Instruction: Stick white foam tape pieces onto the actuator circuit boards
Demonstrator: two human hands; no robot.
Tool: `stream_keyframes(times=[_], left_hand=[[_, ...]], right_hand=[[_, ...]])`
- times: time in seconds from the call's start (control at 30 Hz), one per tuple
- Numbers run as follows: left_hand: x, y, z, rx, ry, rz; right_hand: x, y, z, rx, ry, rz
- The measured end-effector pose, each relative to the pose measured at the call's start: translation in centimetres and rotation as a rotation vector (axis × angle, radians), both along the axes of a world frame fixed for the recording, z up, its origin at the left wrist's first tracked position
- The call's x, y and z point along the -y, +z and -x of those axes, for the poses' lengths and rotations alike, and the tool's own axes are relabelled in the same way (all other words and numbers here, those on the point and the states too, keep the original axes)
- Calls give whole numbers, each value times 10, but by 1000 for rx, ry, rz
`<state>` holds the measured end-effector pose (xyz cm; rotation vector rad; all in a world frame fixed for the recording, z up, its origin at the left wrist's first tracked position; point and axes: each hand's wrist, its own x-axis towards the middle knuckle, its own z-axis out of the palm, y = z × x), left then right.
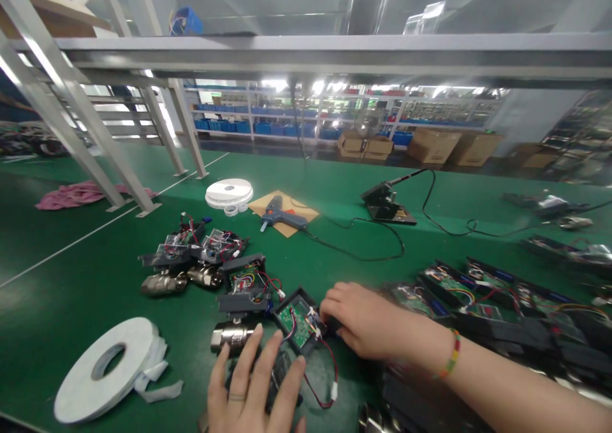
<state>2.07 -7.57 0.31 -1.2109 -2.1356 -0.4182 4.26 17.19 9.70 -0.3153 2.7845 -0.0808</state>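
Observation:
My left hand (255,388), with a ring on one finger, is open at the bottom centre. Its spread fingers lie over a dark unit with a clear part (282,372), mostly hidden beneath them. My right hand (358,318) has its fingers curled round the right edge of a black housing (282,321) that holds a green circuit board (301,324). From this housing a red and black lead with a white connector (333,391) trails onto the bench. A metal valve body (232,337) lies just beyond my left fingertips, below another opened unit (246,283).
Several units with valves (191,254) stand to the left, and rows of opened housings (492,293) fill the right. A white tape roll (108,369) lies front left. Farther back are a glue gun (282,216), a soldering iron stand (389,205) with its cable, and white reels (229,192).

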Motion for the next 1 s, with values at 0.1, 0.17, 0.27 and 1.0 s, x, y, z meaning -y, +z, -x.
stream_keyframes(times=[0.1,0.17,0.27,1.0], left_hand=[[-18,6,-3,-21,-57,12],[-31,6,-5,-33,-100,72],[-41,10,-4,29,-128,164],[-22,49,50,729,11,153]], right_hand=[[4,-3,-4,-21,12,0],[6,-6,-4,-24,28,10],[5,-10,0,-16,41,35],[18,-8,-8,30,26,-148]])
